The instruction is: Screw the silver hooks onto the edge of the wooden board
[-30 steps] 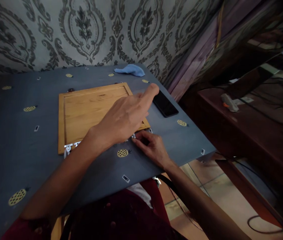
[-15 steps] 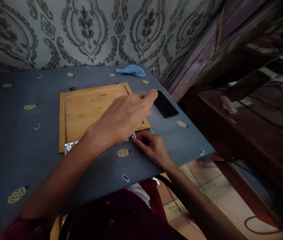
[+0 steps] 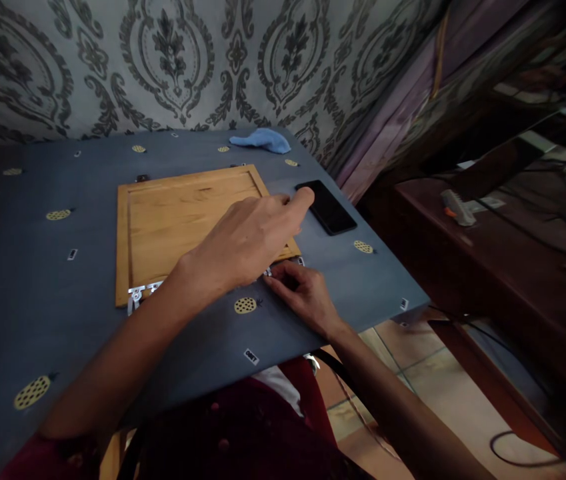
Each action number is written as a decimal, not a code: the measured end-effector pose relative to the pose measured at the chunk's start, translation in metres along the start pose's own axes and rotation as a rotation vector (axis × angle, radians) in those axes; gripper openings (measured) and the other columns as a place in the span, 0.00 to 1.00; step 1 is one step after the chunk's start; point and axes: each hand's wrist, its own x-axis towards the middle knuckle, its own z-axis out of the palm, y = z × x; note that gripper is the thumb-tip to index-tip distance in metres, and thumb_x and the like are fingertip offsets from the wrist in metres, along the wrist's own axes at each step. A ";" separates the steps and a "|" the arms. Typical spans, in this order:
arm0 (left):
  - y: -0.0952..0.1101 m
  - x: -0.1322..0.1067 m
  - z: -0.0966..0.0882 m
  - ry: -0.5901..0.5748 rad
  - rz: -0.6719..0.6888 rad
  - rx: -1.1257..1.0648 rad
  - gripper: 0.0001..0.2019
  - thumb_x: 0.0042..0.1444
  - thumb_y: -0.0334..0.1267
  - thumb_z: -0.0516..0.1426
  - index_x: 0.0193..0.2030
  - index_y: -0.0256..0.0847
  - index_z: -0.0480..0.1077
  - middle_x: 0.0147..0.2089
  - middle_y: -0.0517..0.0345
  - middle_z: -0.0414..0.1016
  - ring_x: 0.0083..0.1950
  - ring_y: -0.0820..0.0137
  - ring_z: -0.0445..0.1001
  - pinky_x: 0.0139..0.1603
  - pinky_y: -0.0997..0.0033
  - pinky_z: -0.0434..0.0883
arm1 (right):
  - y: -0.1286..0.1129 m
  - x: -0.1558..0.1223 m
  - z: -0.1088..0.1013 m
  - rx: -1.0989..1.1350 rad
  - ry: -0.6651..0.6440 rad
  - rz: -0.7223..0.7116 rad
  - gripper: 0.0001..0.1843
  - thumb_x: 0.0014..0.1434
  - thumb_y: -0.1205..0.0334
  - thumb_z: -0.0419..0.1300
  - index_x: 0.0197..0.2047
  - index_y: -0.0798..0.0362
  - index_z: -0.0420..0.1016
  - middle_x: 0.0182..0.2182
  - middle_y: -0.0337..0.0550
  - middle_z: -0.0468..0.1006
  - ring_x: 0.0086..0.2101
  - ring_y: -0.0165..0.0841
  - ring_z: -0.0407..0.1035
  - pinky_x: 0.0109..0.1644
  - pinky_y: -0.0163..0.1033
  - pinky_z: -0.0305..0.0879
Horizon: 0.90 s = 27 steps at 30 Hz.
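Observation:
A framed wooden panel (image 3: 183,213) lies flat on the table. Along its near edge runs a metal strip with small bracket parts (image 3: 137,295), partly covered by my left forearm. My left hand (image 3: 253,233) is over the panel's near right part, closed with the thumb bent on top; whatever its fingers hold is hidden beneath it. Just past the panel's near edge, my right hand (image 3: 305,297) pinches a small metal bracket (image 3: 267,272) between thumb and fingers.
A black phone (image 3: 330,208) lies right of the panel. Behind it is a crumpled blue cloth (image 3: 265,140). The blue-grey table (image 3: 83,347) has its right edge near the phone. A dark red desk (image 3: 513,267) with cables and an orange-tipped tool (image 3: 457,207) stands further right.
My left hand has sunk slightly lower and tilted a little, with more of the metal strip showing at its left. My right hand stays in nearly the same place.

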 end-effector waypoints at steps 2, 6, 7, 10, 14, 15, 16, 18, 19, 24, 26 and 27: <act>0.000 0.000 0.000 0.004 -0.002 -0.017 0.08 0.67 0.29 0.52 0.51 0.38 0.65 0.41 0.51 0.76 0.40 0.64 0.76 0.36 0.67 0.66 | -0.001 0.000 0.000 0.000 -0.006 0.002 0.10 0.62 0.55 0.60 0.32 0.51 0.73 0.25 0.39 0.75 0.27 0.31 0.68 0.33 0.36 0.63; 0.000 0.000 -0.001 0.013 0.013 -0.037 0.06 0.65 0.29 0.53 0.48 0.39 0.65 0.40 0.53 0.76 0.39 0.65 0.75 0.36 0.67 0.65 | -0.002 0.001 -0.001 -0.011 -0.010 0.004 0.10 0.62 0.55 0.60 0.32 0.50 0.73 0.25 0.39 0.76 0.27 0.32 0.68 0.32 0.36 0.63; 0.000 0.000 -0.001 0.012 0.015 -0.039 0.06 0.65 0.29 0.53 0.47 0.40 0.65 0.39 0.53 0.76 0.38 0.65 0.75 0.35 0.67 0.65 | -0.003 0.000 -0.001 -0.014 -0.009 0.004 0.09 0.62 0.56 0.60 0.32 0.50 0.73 0.25 0.39 0.76 0.27 0.32 0.68 0.32 0.36 0.63; 0.002 0.000 -0.001 0.004 0.010 -0.060 0.06 0.64 0.28 0.53 0.46 0.40 0.65 0.38 0.54 0.75 0.36 0.65 0.74 0.35 0.67 0.64 | -0.003 0.000 -0.002 -0.009 -0.013 -0.002 0.10 0.62 0.56 0.60 0.31 0.50 0.73 0.25 0.39 0.76 0.27 0.32 0.68 0.33 0.36 0.63; 0.005 0.001 0.004 0.024 -0.004 -0.157 0.05 0.63 0.28 0.53 0.43 0.42 0.63 0.36 0.56 0.73 0.35 0.65 0.73 0.33 0.67 0.62 | -0.003 0.000 -0.002 -0.001 -0.013 -0.025 0.11 0.63 0.55 0.59 0.30 0.50 0.71 0.24 0.38 0.74 0.25 0.31 0.66 0.32 0.36 0.61; 0.006 0.001 0.005 0.030 -0.008 -0.191 0.05 0.64 0.28 0.52 0.42 0.42 0.62 0.35 0.56 0.73 0.35 0.66 0.72 0.33 0.67 0.62 | -0.002 0.000 -0.001 0.000 -0.010 -0.029 0.11 0.63 0.55 0.59 0.30 0.50 0.71 0.24 0.38 0.73 0.25 0.31 0.65 0.32 0.36 0.61; 0.007 0.002 0.007 0.035 -0.011 -0.225 0.05 0.64 0.27 0.51 0.41 0.43 0.61 0.34 0.57 0.71 0.34 0.66 0.71 0.32 0.67 0.61 | -0.002 0.000 -0.001 0.000 -0.009 -0.032 0.11 0.63 0.55 0.59 0.31 0.51 0.71 0.24 0.38 0.73 0.25 0.31 0.65 0.32 0.36 0.60; 0.008 0.003 0.009 0.037 -0.015 -0.290 0.06 0.65 0.27 0.49 0.39 0.43 0.60 0.31 0.59 0.68 0.31 0.67 0.68 0.32 0.67 0.59 | -0.001 0.001 -0.001 -0.002 -0.010 -0.035 0.11 0.63 0.55 0.59 0.32 0.51 0.72 0.24 0.38 0.74 0.25 0.31 0.65 0.32 0.36 0.60; 0.007 0.003 0.009 0.033 -0.013 -0.317 0.07 0.64 0.26 0.48 0.38 0.44 0.59 0.30 0.59 0.66 0.30 0.68 0.67 0.32 0.67 0.58 | -0.001 0.001 -0.001 -0.005 -0.012 -0.033 0.11 0.63 0.55 0.59 0.32 0.51 0.72 0.24 0.38 0.74 0.25 0.31 0.65 0.32 0.36 0.60; -0.001 0.003 0.002 -0.041 0.058 -0.411 0.07 0.64 0.28 0.49 0.36 0.44 0.58 0.28 0.61 0.63 0.29 0.69 0.63 0.31 0.67 0.57 | -0.002 0.001 -0.001 -0.028 -0.018 -0.002 0.11 0.62 0.56 0.60 0.30 0.50 0.71 0.25 0.38 0.75 0.26 0.31 0.66 0.33 0.36 0.61; -0.004 0.002 0.000 -0.062 0.068 -0.433 0.06 0.64 0.28 0.48 0.37 0.44 0.58 0.29 0.61 0.64 0.29 0.69 0.63 0.31 0.67 0.58 | -0.002 0.000 -0.001 -0.027 -0.013 -0.003 0.10 0.62 0.56 0.60 0.30 0.50 0.71 0.25 0.38 0.75 0.27 0.31 0.66 0.33 0.37 0.61; -0.006 0.002 -0.001 -0.068 0.068 -0.443 0.06 0.64 0.28 0.48 0.37 0.44 0.59 0.29 0.61 0.65 0.30 0.69 0.63 0.32 0.67 0.58 | -0.003 0.000 -0.001 -0.026 -0.011 -0.005 0.10 0.62 0.55 0.60 0.31 0.50 0.71 0.25 0.39 0.75 0.27 0.31 0.67 0.33 0.37 0.61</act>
